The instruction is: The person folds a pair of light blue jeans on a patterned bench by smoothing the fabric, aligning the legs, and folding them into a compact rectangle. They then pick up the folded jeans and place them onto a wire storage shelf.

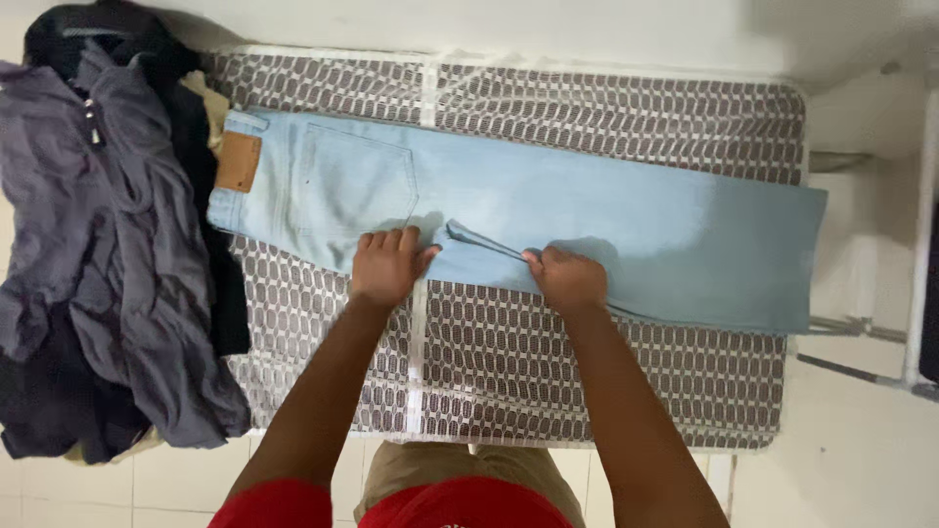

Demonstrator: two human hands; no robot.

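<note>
A pair of light blue jeans (587,210) lies folded lengthwise across a table covered with a brown and white patterned cloth (509,362). The waistband with a tan leather patch (238,161) is at the left and the leg hems at the right. My left hand (386,264) rests on the near edge of the jeans at the seat, fingers curled on the fabric. My right hand (565,279) pinches the crotch flap of the denim at the near edge.
A heap of grey and dark clothes (108,244) covers the table's left end. White tiled floor and a white wall surround the table. Metal rods (861,332) of a rack stand at the right.
</note>
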